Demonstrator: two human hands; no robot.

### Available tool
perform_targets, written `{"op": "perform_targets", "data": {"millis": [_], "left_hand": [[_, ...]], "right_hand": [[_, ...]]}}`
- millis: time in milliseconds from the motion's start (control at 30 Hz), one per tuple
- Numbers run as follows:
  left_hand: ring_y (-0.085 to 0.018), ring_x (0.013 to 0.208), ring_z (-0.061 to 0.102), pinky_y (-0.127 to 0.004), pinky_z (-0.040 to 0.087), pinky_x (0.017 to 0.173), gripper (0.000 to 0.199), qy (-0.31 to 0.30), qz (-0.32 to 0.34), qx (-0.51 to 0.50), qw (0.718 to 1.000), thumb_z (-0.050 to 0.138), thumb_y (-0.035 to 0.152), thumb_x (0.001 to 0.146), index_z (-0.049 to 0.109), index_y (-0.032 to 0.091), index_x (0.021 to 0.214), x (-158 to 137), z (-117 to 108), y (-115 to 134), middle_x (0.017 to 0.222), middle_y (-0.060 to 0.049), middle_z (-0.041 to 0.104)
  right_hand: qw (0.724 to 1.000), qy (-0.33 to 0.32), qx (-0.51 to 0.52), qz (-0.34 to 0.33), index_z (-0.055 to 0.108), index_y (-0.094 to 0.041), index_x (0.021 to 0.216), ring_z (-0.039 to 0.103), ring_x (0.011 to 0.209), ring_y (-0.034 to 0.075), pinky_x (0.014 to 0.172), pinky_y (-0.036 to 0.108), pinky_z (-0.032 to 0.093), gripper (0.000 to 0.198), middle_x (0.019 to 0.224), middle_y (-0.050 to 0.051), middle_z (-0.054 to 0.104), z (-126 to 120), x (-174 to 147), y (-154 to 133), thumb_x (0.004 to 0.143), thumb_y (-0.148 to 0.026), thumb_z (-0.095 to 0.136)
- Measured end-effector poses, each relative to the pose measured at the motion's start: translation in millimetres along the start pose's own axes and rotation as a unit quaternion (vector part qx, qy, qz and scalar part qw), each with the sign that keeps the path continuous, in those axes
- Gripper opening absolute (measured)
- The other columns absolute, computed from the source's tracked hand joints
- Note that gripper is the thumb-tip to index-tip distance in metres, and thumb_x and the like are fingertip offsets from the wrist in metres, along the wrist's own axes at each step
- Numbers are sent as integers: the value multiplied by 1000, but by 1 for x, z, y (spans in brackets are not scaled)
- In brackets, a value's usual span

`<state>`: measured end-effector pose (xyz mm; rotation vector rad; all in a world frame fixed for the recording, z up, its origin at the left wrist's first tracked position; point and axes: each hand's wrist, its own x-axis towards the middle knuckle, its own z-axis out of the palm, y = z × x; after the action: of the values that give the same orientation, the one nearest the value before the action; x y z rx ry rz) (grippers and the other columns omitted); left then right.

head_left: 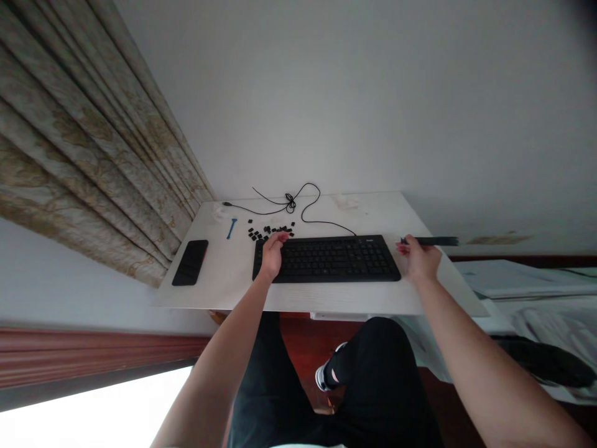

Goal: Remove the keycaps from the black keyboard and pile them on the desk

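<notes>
A black keyboard (333,260) lies across the white desk, with its number pad at the right end. My left hand (274,252) is at the keyboard's left end, fingers stretched toward a scatter of small black keycaps (257,236) just behind it. I see nothing held in that hand. Beyond the keyboard's right end, my right hand (420,256) is raised near the desk's right edge, its fingers closed around a long black brush-like tool (441,241). The tool's wide dark part points right; a thin tip shows left of the fingers.
The keyboard's black cable (290,202) runs along the back of the desk (298,297), partly bundled. A blue double-ended tool (232,228) lies left of the keycaps, and a black phone (190,262) is near the left edge. A patterned curtain (93,137) hangs at left.
</notes>
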<state>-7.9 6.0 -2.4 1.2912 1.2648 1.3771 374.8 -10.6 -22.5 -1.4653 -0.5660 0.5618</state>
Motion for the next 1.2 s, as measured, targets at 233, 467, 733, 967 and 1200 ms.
{"op": "perform_targets", "data": {"millis": [233,467,733,967,1200], "left_hand": [[-20,101,67,-41,51,100,30,-24,-19,-22,999,51,17,81,70,16,104,15,-18,10,103,-8,72],[-23,109,64,-42,48,106,18,-252,132,379,881,61,19,89,74,21,101,-2,-32,25,107,-7,71],[-23,105,68,-38,49,103,22,-158,128,379,903,53,24,96,74,23,105,13,-30,26,107,-7,75],[-26,100,69,-38,48,102,22,-89,92,406,905,53,19,94,75,22,99,56,-36,27,98,-9,76],[-27,113,62,-44,44,108,28,-72,151,433,886,49,12,92,73,19,105,46,-18,25,114,-12,72]], "right_hand": [[998,1,-57,-32,66,-14,66,57,46,14,47,27,49,30,56,4,65,2,-1,4,77,-41,71],[995,-6,-92,-49,67,-14,65,59,48,16,52,30,51,30,54,4,64,0,-3,1,77,-41,69],[993,-18,-108,-53,68,-14,67,61,51,16,56,28,53,30,56,3,65,-1,-3,2,80,-41,68],[993,-14,-103,-54,67,-14,67,61,50,17,54,29,52,29,56,3,65,0,-6,-1,79,-41,68],[993,-13,-105,-55,67,-14,70,62,51,17,56,30,53,31,56,3,65,-1,-4,2,79,-44,68]]}}
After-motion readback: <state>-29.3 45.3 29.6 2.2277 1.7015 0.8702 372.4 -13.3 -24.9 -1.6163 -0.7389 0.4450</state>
